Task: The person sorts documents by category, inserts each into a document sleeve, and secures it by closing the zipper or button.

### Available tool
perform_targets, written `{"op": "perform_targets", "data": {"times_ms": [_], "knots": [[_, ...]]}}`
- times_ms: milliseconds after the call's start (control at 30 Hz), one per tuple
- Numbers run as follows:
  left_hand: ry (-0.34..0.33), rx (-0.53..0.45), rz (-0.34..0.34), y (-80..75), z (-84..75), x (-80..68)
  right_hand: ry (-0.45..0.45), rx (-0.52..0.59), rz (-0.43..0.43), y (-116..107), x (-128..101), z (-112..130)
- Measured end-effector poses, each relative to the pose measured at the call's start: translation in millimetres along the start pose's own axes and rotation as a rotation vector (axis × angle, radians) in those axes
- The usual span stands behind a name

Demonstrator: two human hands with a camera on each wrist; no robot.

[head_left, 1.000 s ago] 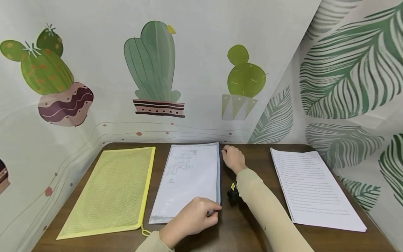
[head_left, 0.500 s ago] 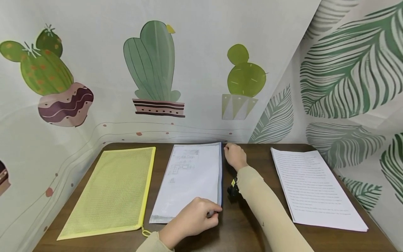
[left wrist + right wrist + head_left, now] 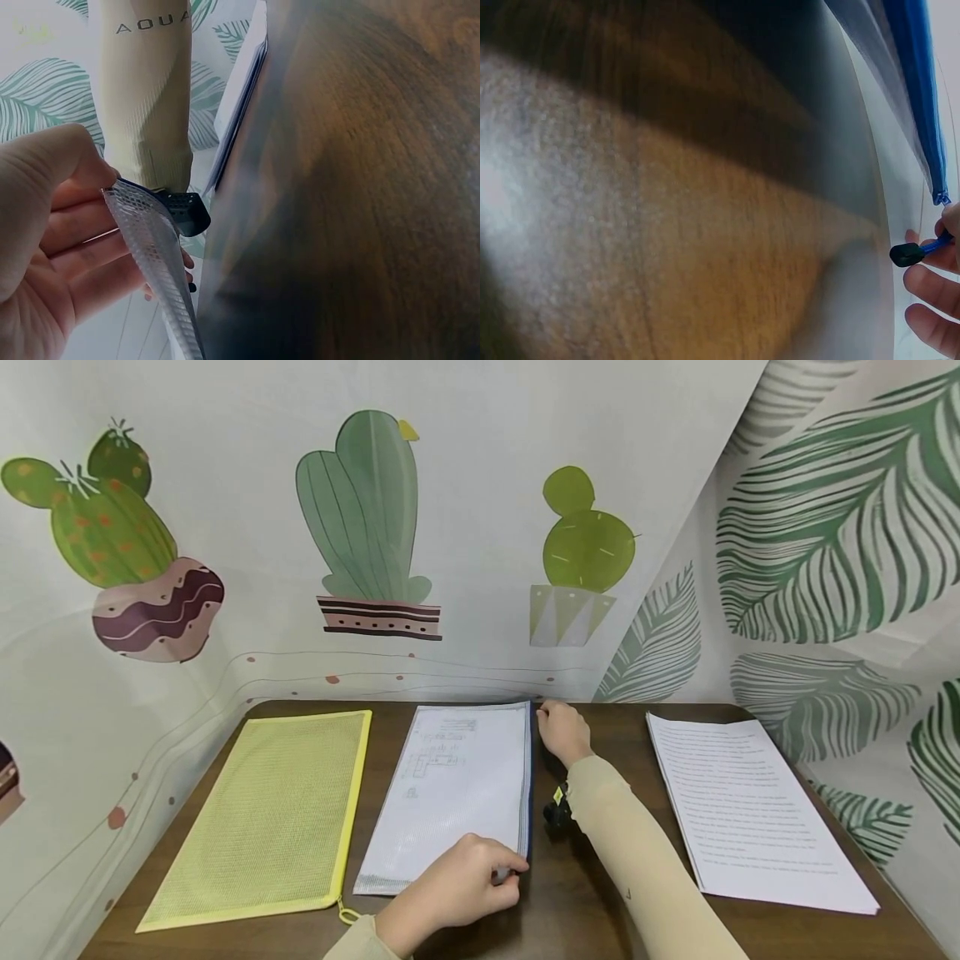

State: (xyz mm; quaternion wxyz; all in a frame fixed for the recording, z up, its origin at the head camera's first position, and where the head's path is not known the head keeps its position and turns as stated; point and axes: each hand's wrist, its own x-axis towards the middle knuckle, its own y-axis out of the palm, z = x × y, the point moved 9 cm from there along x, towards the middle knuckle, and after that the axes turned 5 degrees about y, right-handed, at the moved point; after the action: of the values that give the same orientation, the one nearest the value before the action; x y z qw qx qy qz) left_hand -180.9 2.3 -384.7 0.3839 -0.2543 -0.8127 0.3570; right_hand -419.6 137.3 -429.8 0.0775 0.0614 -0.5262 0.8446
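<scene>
In the head view a clear mesh zipper pouch (image 3: 457,802), with a sheet bearing a faint drawing inside, lies in the middle. Its blue zipper (image 3: 919,97) runs along the right side. My left hand (image 3: 457,881) pinches the pouch's near right corner between thumb and index finger; the left wrist view has this mesh corner (image 3: 146,232) raised off the table. At the far right corner my right hand (image 3: 564,732) pinches the blue zipper pull, whose dark tip (image 3: 907,255) sticks out past the fingers.
A yellow mesh zipper pouch (image 3: 258,818) lies to the left on the brown table (image 3: 592,910). To the right is a stack of printed sheets (image 3: 750,810). A printed cloth (image 3: 480,543) with cactus and leaf pictures hangs behind the table. A black wrist camera (image 3: 557,814) sits under the right sleeve.
The far end of the clear pouch has shifted slightly to the right, along with my right hand. My left hand keeps its pinch at the near corner with hardly any movement.
</scene>
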Motion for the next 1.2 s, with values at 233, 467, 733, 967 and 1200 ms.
{"op": "perform_targets", "data": {"times_ms": [233, 467, 733, 967, 1200], "knots": [[-0.02, -0.04, 0.051, 3.5, 0.2, -0.1, -0.002, -0.005, -0.002, -2.2, 1.2, -0.2], [-0.014, -0.057, 0.073, 5.8, -2.0, -0.2, -0.003, -0.007, -0.008, -3.2, 1.0, -0.9], [-0.026, -0.082, 0.111, 9.6, -1.9, -1.4, 0.012, -0.014, -0.011, -6.8, 0.6, -2.3], [-0.076, -0.096, 0.121, 12.3, 2.8, -0.6, 0.033, 0.017, -0.001, -6.3, 0.8, -5.5], [-0.131, -0.097, 0.138, 16.9, 8.6, -2.3, 0.04, 0.018, 0.079, 4.7, 0.7, -9.2]]}}
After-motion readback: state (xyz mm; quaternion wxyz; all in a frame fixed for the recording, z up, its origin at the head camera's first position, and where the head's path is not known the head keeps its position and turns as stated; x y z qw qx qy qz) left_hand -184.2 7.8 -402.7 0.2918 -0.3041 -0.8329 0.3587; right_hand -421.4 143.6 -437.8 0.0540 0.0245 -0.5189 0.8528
